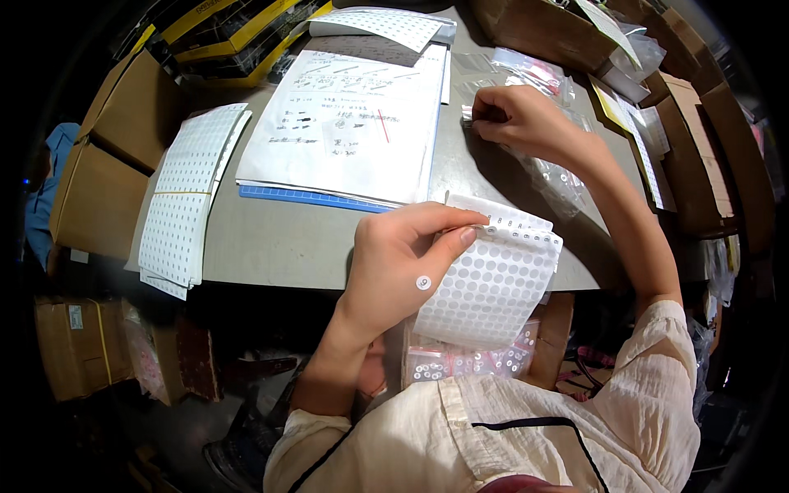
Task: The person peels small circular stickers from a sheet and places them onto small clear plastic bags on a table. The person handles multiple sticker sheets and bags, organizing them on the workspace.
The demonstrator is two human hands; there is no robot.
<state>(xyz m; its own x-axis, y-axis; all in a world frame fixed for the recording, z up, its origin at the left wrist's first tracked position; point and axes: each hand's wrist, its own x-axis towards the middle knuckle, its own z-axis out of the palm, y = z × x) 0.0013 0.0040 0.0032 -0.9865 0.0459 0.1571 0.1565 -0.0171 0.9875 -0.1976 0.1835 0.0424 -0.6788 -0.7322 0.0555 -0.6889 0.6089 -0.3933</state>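
My left hand (386, 259) pinches a folded sheet of round stickers (493, 283) between thumb and fingers, above the table's near edge. Rows of pale circles cover the part hanging down, and printed labels show along the fold. One round white sticker (423, 283) sits on the back of this hand near the thumb. Farther off to the right, my right hand (526, 122) is closed low over the table, fingers curled. Something small and pale shows by its fingertips, too little to name. Clear plastic bags (559, 185) with small white round pieces lie beneath its wrist.
Handwritten papers (345, 123) lie on a blue board (316, 198). Stacked label sheets (185, 177) stand left, beside cardboard boxes (115, 156). More boxes (682, 148) line the right. An open box (552, 337) in front of me holds bags of small round pieces (460, 366).
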